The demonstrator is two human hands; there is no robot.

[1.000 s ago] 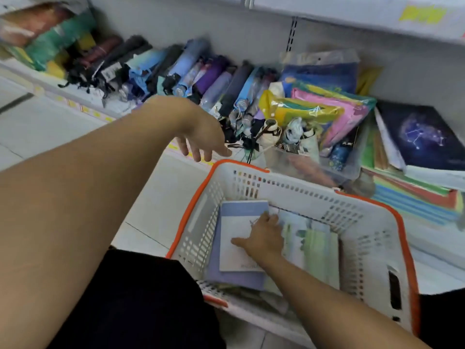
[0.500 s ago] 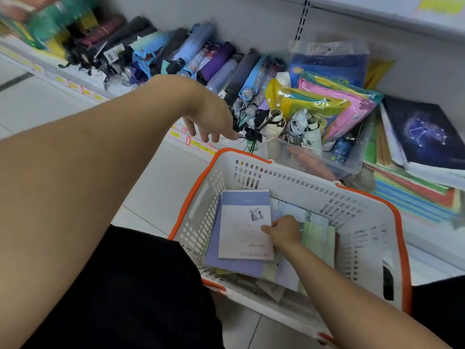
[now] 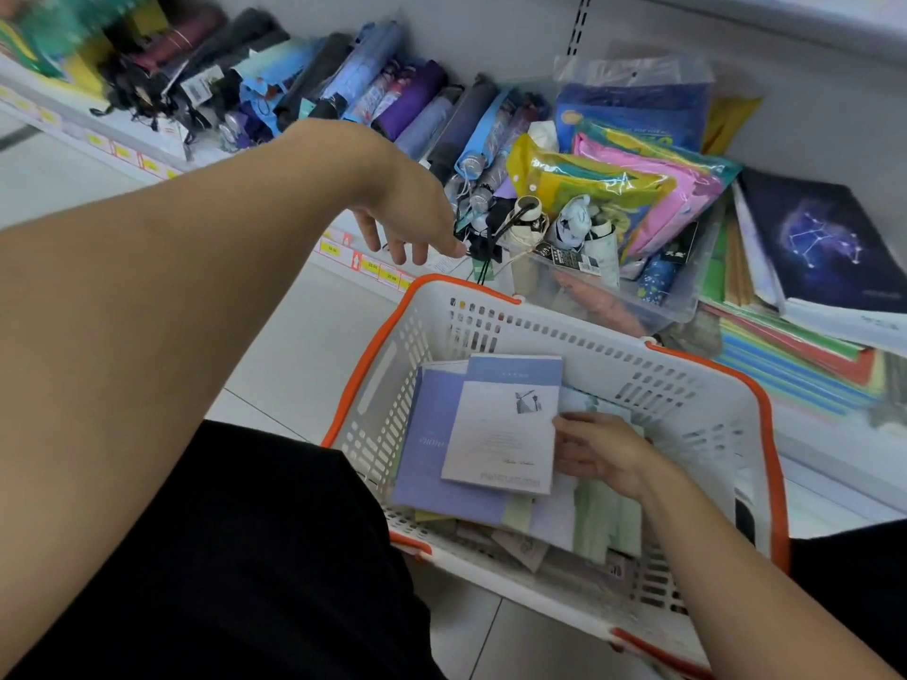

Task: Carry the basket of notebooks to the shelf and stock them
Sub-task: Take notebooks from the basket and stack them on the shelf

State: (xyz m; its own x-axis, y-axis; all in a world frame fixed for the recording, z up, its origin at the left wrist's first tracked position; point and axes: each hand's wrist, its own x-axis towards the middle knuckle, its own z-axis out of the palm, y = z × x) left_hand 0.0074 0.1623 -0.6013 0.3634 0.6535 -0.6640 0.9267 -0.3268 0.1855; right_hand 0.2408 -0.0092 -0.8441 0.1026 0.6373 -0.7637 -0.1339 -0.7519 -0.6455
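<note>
A white notebook (image 3: pixel 500 431) lay atop the stack inside the orange-rimmed basket (image 3: pixel 687 385), its right edge pinched by the right hand (image 3: pixel 596 449). Beyond the basket, the left hand (image 3: pixel 410 223) hung relaxed, holding nothing, near the shelf's (image 3: pixel 147 154) folded umbrellas (image 3: pixel 417 110).

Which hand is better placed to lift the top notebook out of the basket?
Probably the right hand: it is inside the basket, fingers at the top notebook edge. The left hand hangs above the shelf edge, holding nothing.

Left hand (image 3: pixel 412 223) hanging relaxed, right hand (image 3: pixel 596 451) fingers curled
</note>
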